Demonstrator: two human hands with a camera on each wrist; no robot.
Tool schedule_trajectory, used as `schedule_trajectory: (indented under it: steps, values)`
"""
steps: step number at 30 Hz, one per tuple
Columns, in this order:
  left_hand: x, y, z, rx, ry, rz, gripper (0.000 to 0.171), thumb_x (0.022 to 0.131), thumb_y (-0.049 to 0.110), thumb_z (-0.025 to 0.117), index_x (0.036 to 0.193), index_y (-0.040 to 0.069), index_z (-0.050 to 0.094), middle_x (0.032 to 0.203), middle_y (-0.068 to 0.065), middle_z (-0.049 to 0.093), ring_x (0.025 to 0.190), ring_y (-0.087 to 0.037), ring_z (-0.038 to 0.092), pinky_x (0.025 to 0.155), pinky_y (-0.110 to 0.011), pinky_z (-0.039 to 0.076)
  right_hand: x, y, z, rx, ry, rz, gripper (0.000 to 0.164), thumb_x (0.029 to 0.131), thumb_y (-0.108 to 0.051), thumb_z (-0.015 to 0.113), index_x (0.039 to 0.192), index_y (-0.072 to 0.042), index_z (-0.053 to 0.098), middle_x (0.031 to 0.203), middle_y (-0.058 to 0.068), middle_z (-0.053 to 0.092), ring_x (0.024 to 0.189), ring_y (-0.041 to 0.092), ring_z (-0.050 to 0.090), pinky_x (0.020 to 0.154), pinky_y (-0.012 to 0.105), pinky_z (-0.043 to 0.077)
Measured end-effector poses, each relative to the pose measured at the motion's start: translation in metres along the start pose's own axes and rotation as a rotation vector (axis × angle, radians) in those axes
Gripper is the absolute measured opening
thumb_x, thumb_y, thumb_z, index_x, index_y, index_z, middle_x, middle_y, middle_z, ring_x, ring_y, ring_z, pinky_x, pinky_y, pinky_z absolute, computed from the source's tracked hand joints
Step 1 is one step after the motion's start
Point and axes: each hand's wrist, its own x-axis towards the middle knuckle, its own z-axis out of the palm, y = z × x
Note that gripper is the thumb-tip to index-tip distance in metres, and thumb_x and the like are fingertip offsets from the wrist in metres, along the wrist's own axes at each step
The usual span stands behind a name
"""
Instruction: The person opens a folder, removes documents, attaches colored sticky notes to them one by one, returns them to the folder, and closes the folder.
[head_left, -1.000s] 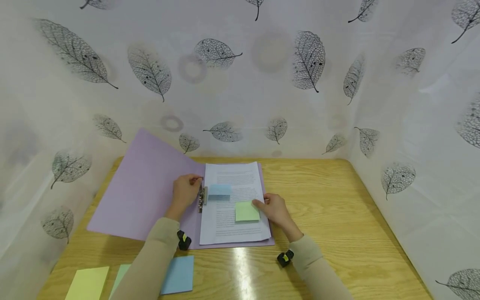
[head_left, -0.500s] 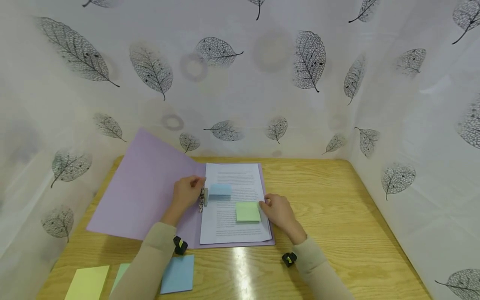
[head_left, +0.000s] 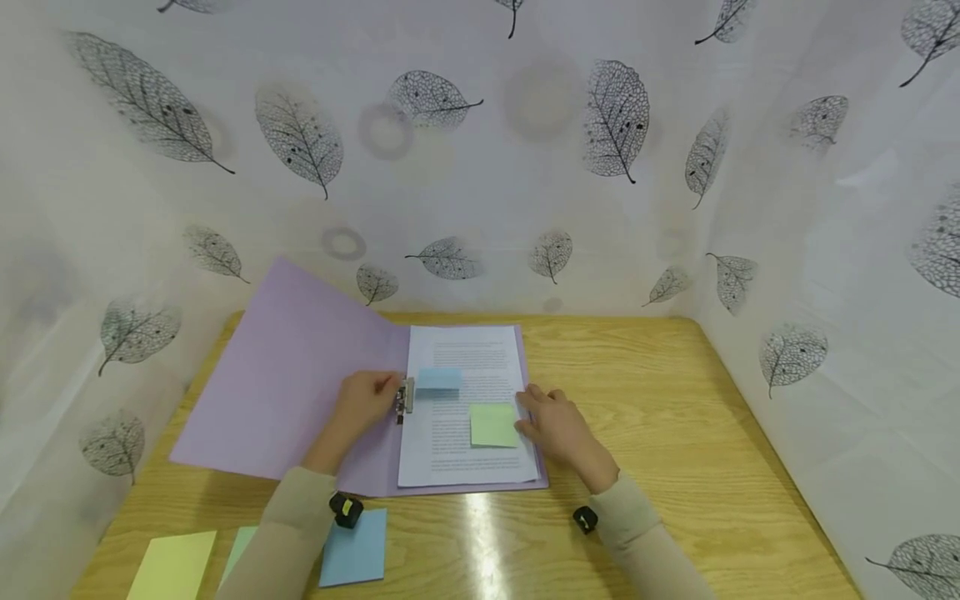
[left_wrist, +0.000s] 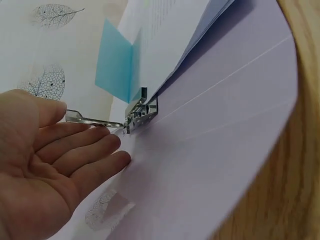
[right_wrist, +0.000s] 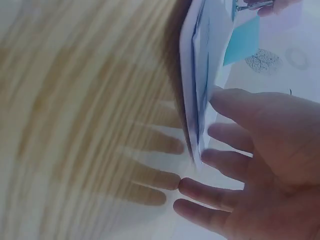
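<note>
A purple folder lies opened, its left cover raised at a slant. White printed sheets are stacked on its right side, bearing a blue sticky note and a green sticky note. At the spine is a metal lever clip. My left hand pinches the clip's lever between thumb and index finger, the lever standing out to the left. My right hand rests along the sheets' right edge, thumb beside the green note, fingers extended in the right wrist view.
In front on the wooden table lie a yellow pad, a green pad mostly hidden by my left sleeve, and a blue pad. A leaf-print curtain encloses the table's back and sides.
My left hand has come down and nearer to me with the lever. My right thumb has left the green note's corner, and the right hand has drawn slightly back to the right.
</note>
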Motion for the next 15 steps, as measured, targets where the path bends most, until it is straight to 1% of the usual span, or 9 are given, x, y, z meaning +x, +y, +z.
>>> schedule_trajectory:
  steps: [2,3,5,8,9,10,11,13,15]
  values:
    - [-0.005,0.0,-0.002,0.014,-0.017,0.01,0.032,0.106,0.018,0.061,0.123,-0.005,0.074,0.114,-0.024,0.078,0.077,-0.021,0.067,0.072,-0.038,0.062,-0.001,0.001,0.002,-0.037,-0.034,-0.03,0.05,0.102,-0.026,0.071,0.145,-0.002,0.062,0.152,0.027,0.056,0.134,0.059,0.053,0.103,0.07,0.053]
    - [-0.008,0.001,-0.004,0.025,-0.031,0.018,0.032,0.106,0.017,0.061,0.124,-0.007,0.073,0.108,-0.025,0.078,0.071,-0.019,0.062,0.066,-0.035,0.059,-0.001,0.002,0.003,-0.048,-0.045,-0.044,0.049,0.103,-0.026,0.069,0.145,-0.002,0.062,0.152,0.027,0.056,0.137,0.06,0.05,0.105,0.071,0.051]
    - [-0.013,0.003,-0.006,0.07,-0.068,0.031,0.034,0.108,0.018,0.058,0.127,-0.008,0.071,0.099,-0.025,0.078,0.067,-0.016,0.057,0.061,-0.031,0.054,-0.002,0.003,0.004,-0.051,-0.067,-0.059,0.049,0.105,-0.025,0.067,0.147,-0.002,0.06,0.154,0.027,0.055,0.141,0.061,0.045,0.109,0.074,0.046]
    - [-0.023,0.009,-0.008,0.16,-0.139,0.078,0.039,0.109,0.015,0.053,0.135,-0.013,0.063,0.103,-0.027,0.076,0.069,-0.02,0.058,0.064,-0.037,0.054,-0.003,0.004,0.004,-0.023,-0.1,-0.056,0.05,0.107,-0.024,0.064,0.15,-0.001,0.056,0.157,0.027,0.05,0.147,0.06,0.039,0.113,0.077,0.04]
    - [-0.026,0.01,-0.008,0.196,-0.159,0.101,0.04,0.109,0.013,0.052,0.138,-0.014,0.06,0.108,-0.029,0.075,0.077,-0.024,0.065,0.071,-0.041,0.059,-0.003,0.004,0.004,-0.014,-0.103,-0.058,0.05,0.107,-0.023,0.063,0.15,0.0,0.056,0.157,0.028,0.05,0.146,0.06,0.039,0.112,0.077,0.04]
    - [-0.029,0.012,-0.008,0.225,-0.179,0.114,0.042,0.11,0.013,0.051,0.141,-0.014,0.057,0.119,-0.03,0.073,0.088,-0.028,0.07,0.08,-0.045,0.062,-0.004,0.005,0.004,-0.006,-0.112,-0.056,0.05,0.107,-0.023,0.062,0.151,0.0,0.054,0.158,0.028,0.049,0.147,0.06,0.039,0.112,0.077,0.04]
    - [-0.032,0.013,-0.006,0.26,-0.197,0.131,0.044,0.11,0.012,0.05,0.145,-0.015,0.052,0.13,-0.031,0.069,0.1,-0.033,0.072,0.09,-0.049,0.062,-0.004,0.005,0.004,0.002,-0.119,-0.056,0.05,0.107,-0.022,0.062,0.151,0.001,0.054,0.158,0.028,0.048,0.147,0.06,0.039,0.112,0.077,0.041]
    - [-0.036,0.016,-0.004,0.325,-0.237,0.145,0.046,0.11,0.011,0.048,0.147,-0.017,0.049,0.14,-0.033,0.062,0.122,-0.044,0.067,0.106,-0.056,0.055,-0.004,0.005,0.003,0.007,-0.134,-0.056,0.05,0.108,-0.022,0.061,0.152,0.001,0.053,0.159,0.029,0.047,0.147,0.06,0.038,0.113,0.077,0.04]
    - [-0.039,0.017,-0.001,0.415,-0.266,0.156,0.048,0.11,0.013,0.047,0.147,-0.017,0.047,0.147,-0.034,0.057,0.137,-0.049,0.056,0.118,-0.061,0.045,-0.003,0.005,0.001,0.01,-0.145,-0.056,0.051,0.108,-0.021,0.061,0.152,0.002,0.052,0.159,0.03,0.047,0.148,0.06,0.037,0.113,0.077,0.039]
